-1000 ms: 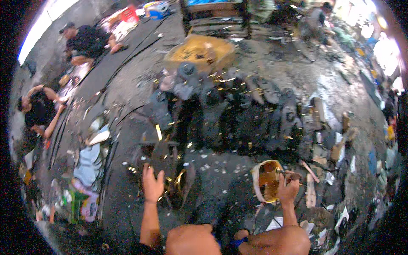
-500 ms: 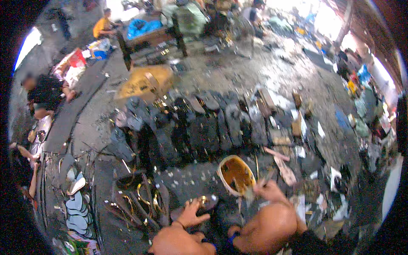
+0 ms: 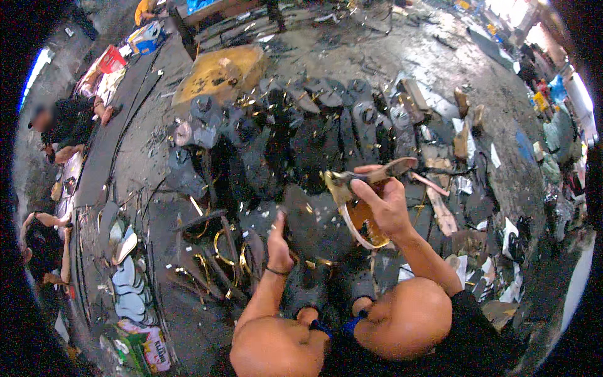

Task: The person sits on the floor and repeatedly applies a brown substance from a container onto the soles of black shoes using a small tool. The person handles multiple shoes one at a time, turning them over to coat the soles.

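Observation:
My right hand (image 3: 391,204) grips a paintbrush (image 3: 397,168) by its brown wooden handle, with the pale, yellowish bristle end to the left. Just under this hand is an oval tub (image 3: 355,227) with a pale rim and orange-brown contents, partly hidden by hand and brush. My left hand (image 3: 277,244) is raised edge-on, its fingers stretched upward and slightly blurred; nothing shows in its grasp. Dark sandals with gold buckles (image 3: 213,267) lie to its left. Beyond both hands stand rows of dark sandals (image 3: 308,147).
Grey soles (image 3: 130,295) are stacked at the left. A yellow board (image 3: 220,72) lies behind the sandals. Pink strips (image 3: 441,210) and pale scraps (image 3: 512,239) litter the right side. At the far left, other people (image 3: 69,122) sit working.
My right hand has lifted the brush from the tub and now holds it crosswise above it. My left hand has come up and forward from a buckled sandal. The view has tilted downward.

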`<state>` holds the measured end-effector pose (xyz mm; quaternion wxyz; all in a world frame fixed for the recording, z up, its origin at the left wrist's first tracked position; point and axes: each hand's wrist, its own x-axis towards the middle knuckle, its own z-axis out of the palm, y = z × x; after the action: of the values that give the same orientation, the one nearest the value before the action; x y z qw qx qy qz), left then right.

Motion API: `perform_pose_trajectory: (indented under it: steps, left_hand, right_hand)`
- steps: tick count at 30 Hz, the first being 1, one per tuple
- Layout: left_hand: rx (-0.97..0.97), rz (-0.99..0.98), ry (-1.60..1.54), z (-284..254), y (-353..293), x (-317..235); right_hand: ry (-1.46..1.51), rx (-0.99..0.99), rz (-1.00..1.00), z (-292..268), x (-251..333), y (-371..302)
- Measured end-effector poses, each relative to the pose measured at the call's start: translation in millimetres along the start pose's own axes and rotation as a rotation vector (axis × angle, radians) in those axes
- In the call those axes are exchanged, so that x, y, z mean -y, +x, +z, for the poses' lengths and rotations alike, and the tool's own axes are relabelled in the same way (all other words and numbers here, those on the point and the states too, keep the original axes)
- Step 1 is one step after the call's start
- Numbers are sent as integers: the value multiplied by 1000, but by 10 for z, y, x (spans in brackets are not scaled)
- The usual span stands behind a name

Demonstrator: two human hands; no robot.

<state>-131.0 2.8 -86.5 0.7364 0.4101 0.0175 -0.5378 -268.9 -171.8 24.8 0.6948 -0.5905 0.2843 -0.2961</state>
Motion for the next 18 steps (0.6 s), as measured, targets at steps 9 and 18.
perform_pose_trajectory:
  steps: [9,18]
  left_hand:
    - [-136,132,-89,-134,11,29]
    - [-165,357,38,-58,127,105]
  right_hand:
    - [-478,177,-276,361,-488,231]
    - [-297,142,-501,361,-673,-22]
